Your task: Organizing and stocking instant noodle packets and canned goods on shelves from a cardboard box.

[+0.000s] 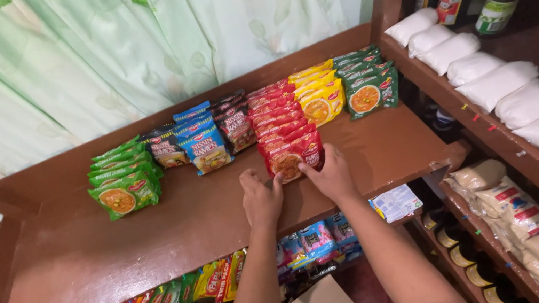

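Two hands press on the front red noodle pack [293, 156] near the middle of the brown tabletop [121, 243]: the left hand [261, 198] and right hand [333, 176] lie half open, fingers touching its sides. White bags [499, 85] fill the right shelf. Green curtain [95, 63] hangs behind.

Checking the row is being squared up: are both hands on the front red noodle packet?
Touching. The head view shows the left hand and right hand pressed against the red noodle packet at its sides.

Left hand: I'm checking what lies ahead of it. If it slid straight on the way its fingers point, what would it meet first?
The left hand would meet the front red noodle packet, which its fingers seem to touch already.
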